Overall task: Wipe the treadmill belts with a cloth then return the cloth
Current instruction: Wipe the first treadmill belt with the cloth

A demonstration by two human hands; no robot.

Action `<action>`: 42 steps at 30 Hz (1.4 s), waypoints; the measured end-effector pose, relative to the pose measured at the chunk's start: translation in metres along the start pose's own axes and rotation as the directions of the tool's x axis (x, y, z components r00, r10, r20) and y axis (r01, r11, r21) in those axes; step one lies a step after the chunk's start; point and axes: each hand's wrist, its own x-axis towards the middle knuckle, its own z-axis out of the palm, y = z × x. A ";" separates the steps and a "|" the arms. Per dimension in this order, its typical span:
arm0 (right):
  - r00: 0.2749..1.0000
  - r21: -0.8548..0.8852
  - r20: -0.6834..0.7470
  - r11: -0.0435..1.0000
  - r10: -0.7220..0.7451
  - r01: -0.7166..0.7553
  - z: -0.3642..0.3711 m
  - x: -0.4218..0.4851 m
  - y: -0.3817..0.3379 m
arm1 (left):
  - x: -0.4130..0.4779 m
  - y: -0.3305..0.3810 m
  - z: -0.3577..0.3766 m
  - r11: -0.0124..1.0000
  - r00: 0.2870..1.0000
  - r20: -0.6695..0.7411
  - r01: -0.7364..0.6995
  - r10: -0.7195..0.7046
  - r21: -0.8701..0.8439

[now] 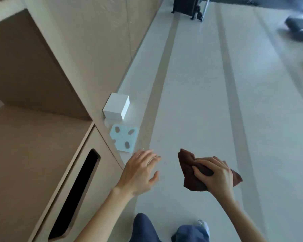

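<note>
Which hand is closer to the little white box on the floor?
Left. The left hand hangs open, below and right of the small white square box in the picture; the right hand, gripping the dark brown cloth, is farther right.

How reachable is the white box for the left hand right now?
Probably yes. The left hand is open and empty, and only the flat blue sheet lies between it and the white box; nothing upright blocks it. The cloth is in the right hand.
</note>
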 end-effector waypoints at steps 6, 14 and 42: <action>0.961 -0.071 -0.145 0.967 0.234 -0.246 -0.076 -0.052 0.083 | 0.062 0.085 0.040 0.983 0.982 0.055 -0.178 0.181 -0.046; 0.898 -0.177 -0.324 0.914 0.297 -0.366 -0.179 -0.112 0.192 | 0.131 0.224 0.103 0.943 0.921 0.204 -0.330 0.333 -0.047; 0.468 -0.051 -0.660 0.586 0.588 -0.809 -0.330 -0.067 0.390 | 0.438 0.456 0.230 0.731 0.665 0.321 -0.663 0.674 -0.161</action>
